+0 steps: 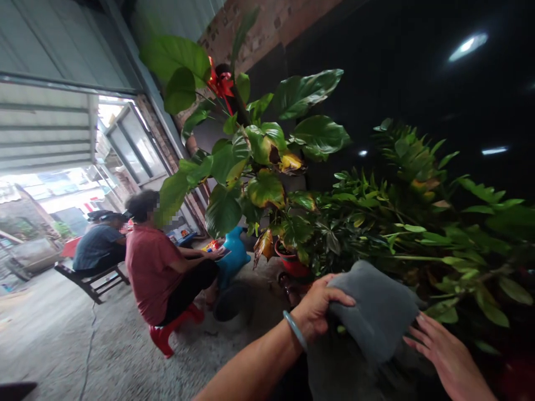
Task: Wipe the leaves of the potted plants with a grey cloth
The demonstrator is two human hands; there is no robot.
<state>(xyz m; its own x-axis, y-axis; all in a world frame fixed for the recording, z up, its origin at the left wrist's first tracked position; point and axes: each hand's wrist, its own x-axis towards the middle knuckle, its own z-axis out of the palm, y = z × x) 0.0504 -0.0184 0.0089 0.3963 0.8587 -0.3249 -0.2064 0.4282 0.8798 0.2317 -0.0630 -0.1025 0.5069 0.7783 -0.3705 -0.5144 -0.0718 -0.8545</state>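
At lower right, in front of the dense foliage (451, 239), a grey cloth (371, 306) is held up, apparently folded into a rough, squarish pad. Progress: pick-up done, cloth in hand; shape looks mostly gathered, though whether folding is finished can't be told from one view. Not yet done: cloth not set down, not let go. Judged as mid-handling, no end state shown. Left hand (318, 307): cloth is gripped at its left edge, one finger laid across the near face, the others partly hidden. Left forearm (254, 365) is angled up and right from bottom centre, wrist ringed by a pale bracelet (295, 331). Right hand (445, 346): fingers extended and loosely spread, nothing clenched, tips at the cloth's right edge; light touch or small gap can't be told. Right forearm (474, 381) is angled up and left from the bottom-right corner, so the cloth is bracketed between both hands. Area under the cloth too dark to be read. Beyond the left hand, a red pot (292, 262) is seen; farther left, a seated person (150, 273), well apart from the cloth.
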